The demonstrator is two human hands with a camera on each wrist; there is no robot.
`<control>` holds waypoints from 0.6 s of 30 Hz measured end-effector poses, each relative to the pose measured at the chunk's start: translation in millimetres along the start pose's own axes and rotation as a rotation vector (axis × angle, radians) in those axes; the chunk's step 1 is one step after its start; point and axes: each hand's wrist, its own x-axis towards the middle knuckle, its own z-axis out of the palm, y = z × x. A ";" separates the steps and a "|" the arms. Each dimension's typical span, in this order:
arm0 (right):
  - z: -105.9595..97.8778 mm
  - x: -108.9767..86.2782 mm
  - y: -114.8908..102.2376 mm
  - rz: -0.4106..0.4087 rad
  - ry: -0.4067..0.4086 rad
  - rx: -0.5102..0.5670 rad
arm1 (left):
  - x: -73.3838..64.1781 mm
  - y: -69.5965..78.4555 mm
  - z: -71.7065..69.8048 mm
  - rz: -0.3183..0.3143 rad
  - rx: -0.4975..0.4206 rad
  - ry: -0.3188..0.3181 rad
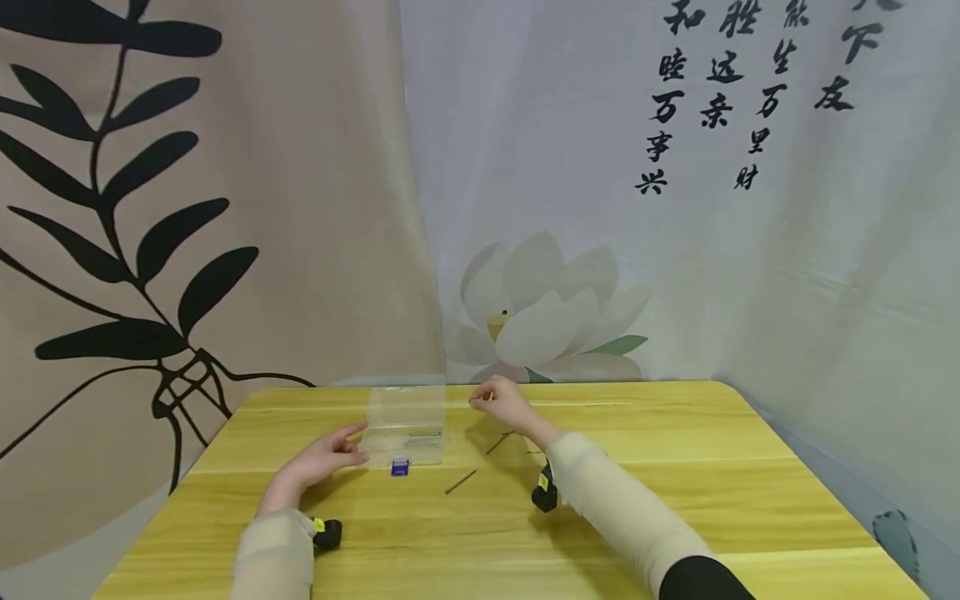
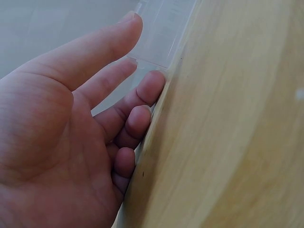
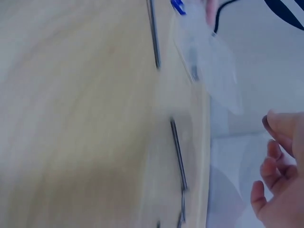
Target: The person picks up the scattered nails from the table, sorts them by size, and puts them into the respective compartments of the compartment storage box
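Rods (image 1: 461, 482), seemingly, right of the box (image 1: 382, 447)

Head view from above the near side of the table (image 1: 750, 500), facing forward and down, left-wrist view close on the left grip (image 2: 71, 133), right-wrist view turned sideways along the far edge, clear box (image 1: 406, 408) in all three.
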 end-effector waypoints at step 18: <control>-58.0 -51.1 54.8 0.103 -0.032 0.052 | -0.9 2.6 1.0 -0.003 0.005 -0.007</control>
